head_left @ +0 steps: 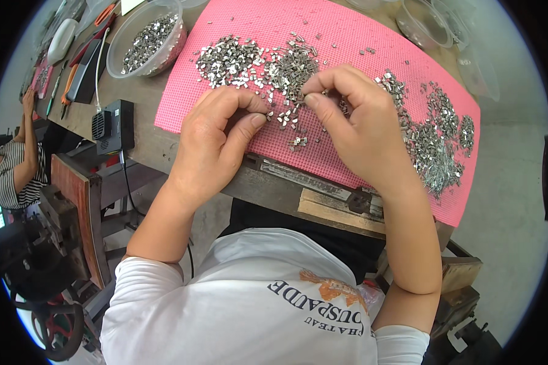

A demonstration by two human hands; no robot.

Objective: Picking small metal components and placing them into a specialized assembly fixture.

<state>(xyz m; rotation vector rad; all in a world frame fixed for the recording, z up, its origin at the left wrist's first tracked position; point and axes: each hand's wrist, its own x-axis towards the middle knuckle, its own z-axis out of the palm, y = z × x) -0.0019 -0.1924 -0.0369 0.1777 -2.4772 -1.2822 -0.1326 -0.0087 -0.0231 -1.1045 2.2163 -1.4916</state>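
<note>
My left hand (210,137) is closed, with thumb and forefinger pinched at a small shiny metal piece (270,115) over the pink textured mat (347,36). Across from it, my right hand (362,118) also pinches thumb and forefinger together. Whatever lies between those fingertips is too small to make out. Just beyond the hands are a pile of flat silvery metal pieces (228,61) and a darker pile of small metal parts (292,66). A few loose pieces (297,143) lie between my wrists. To the right of my right hand spreads a heap of metal parts (435,134), with thin pins (438,173) at its near end.
A clear plastic tub (146,39) of metal pieces stands left of the mat. Near it are a black box-shaped device (114,126) with a cable and orange-handled tools (79,73). Clear containers (423,24) sit at the back right. Another person (18,164) is at the far left.
</note>
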